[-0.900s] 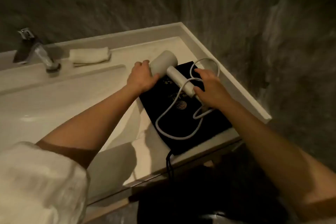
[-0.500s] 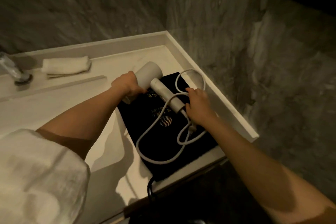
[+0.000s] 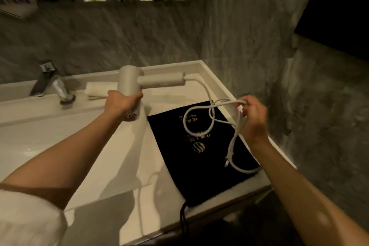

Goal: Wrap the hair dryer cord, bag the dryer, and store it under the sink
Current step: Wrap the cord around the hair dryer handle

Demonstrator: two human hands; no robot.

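Two bare hands are at work over the right end of the counter (image 3: pixel 203 86), and I see both forearms reaching forward from the near edge. My left hand (image 3: pixel 121 104) is closed around the barrel of the white hair dryer (image 3: pixel 131 86), holding it off the counter near the back edge, barrel roughly upright with the vent end down and the handle pointing right, level. My right hand (image 3: pixel 253 118) is raised above the right edge of the counter, fingers curled shut on a gathered bunch of the white cord (image 3: pixel 199 110). From the handle's end the cord drops, loops over the black drawstring bag (image 3: pixel 199 166) and hangs down from my fist, its plug (image 3: pixel 228 158) dangling just over the bag. The bag lies flat along the counter's right edge, gold print up, its drawstring (image 3: pixel 183 217) trailing over the near edge. A folded white towel (image 3: pixel 99 88) sits at the back edge beside the faucet (image 3: pixel 54 84). Compared with half a second ago, the dryer has come up off the bag, where it lay with the handle pointing diagonally toward me, and my right hand has left the handle's end to lift the cord clear, so fewer loops rest on the bag.
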